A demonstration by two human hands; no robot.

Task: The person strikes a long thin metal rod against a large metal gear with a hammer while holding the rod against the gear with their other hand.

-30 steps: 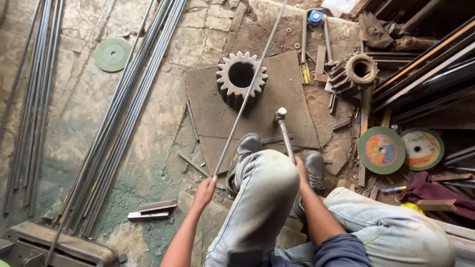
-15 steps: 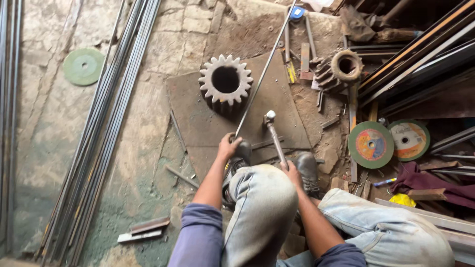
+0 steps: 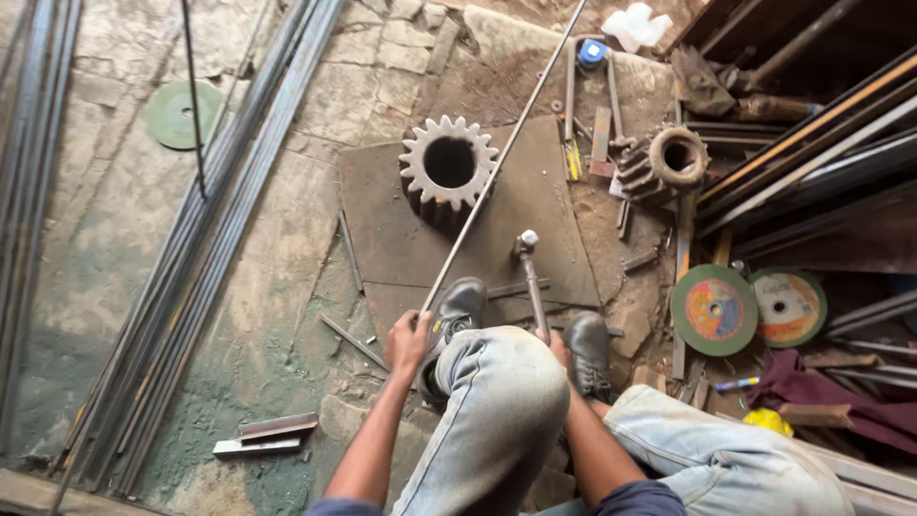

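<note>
My left hand (image 3: pixel 409 342) is clenched around the near end of a long thin steel rod (image 3: pixel 497 162), which runs away from me across the right edge of the big toothed gear (image 3: pixel 449 164) standing on the rusty steel plate (image 3: pixel 535 239). My right hand (image 3: pixel 558 346), mostly hidden behind my knee, grasps the handle of a hammer (image 3: pixel 531 277) whose head sits just right of the rod, nearer me than the gear. Two cutting discs (image 3: pixel 714 311) lie well to the gear's right.

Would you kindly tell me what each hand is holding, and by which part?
The left hand grips the long thin steel rod at its near end. The right hand, mostly hidden behind the knee, holds the hammer by the lower end of its handle.
</note>
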